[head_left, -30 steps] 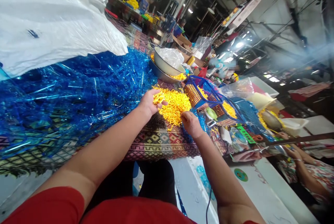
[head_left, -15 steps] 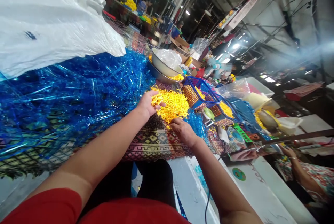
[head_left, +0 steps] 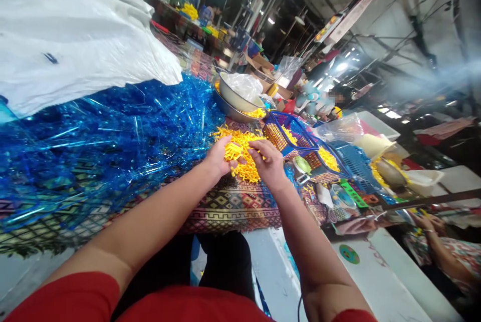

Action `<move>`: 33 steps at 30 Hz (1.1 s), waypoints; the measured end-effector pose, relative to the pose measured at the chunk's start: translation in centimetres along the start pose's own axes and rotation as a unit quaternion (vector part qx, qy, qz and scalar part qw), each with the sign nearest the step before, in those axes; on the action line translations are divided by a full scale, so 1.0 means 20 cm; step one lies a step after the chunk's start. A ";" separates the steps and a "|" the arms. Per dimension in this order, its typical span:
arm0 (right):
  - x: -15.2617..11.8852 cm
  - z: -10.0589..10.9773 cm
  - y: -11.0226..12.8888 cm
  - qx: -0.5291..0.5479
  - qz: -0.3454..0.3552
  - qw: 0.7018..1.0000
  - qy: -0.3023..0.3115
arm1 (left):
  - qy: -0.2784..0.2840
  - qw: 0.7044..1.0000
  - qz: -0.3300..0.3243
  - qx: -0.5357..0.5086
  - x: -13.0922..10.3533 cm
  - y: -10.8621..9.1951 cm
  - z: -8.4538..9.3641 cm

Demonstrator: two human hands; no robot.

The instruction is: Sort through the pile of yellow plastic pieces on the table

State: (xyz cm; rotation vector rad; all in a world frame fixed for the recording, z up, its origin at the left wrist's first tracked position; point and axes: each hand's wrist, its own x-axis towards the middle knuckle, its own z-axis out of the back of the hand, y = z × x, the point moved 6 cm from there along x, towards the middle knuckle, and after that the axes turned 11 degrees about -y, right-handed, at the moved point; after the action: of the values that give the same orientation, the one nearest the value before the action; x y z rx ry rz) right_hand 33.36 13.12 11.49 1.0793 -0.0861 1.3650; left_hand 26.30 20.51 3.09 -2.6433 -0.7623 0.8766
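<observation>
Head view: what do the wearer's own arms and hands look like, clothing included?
The wearer has a plain red top with short sleeves: the left sleeve shows broadly, the right sleeve only at the bottom edge. Below them, the left hand and right hand are bare, with no glove, watch or bracelet visible.

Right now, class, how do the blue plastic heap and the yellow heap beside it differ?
Size: the blue plastic heap spreads far wider than the yellow heap.
Look: the blue plastic heap is shiny and see-through; the yellow heap looks duller and opaque.
Surroundings: white material overlaps the blue plastic heap in view, while both hands, left and right, are at the yellow heap.
Shared: both are loose piles.
</observation>
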 end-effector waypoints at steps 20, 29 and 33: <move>-0.09 -0.56 -0.22 0.446 -0.401 0.792 -0.117 | 0.008 0.773 -0.529 0.351 -0.14 -0.23 -0.06; -0.03 -0.64 -0.22 0.404 -0.312 0.854 -0.100 | -0.016 0.650 -0.598 0.468 -0.18 -0.28 -0.07; 0.00 -0.65 -0.20 0.374 -0.268 0.881 -0.110 | -0.018 0.571 -0.628 0.529 -0.21 -0.28 -0.10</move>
State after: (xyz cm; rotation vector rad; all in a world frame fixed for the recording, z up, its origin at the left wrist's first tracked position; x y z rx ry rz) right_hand 29.89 22.28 2.10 1.7411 0.5871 0.7530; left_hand 22.42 22.61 8.86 -0.6181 -1.2344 0.5427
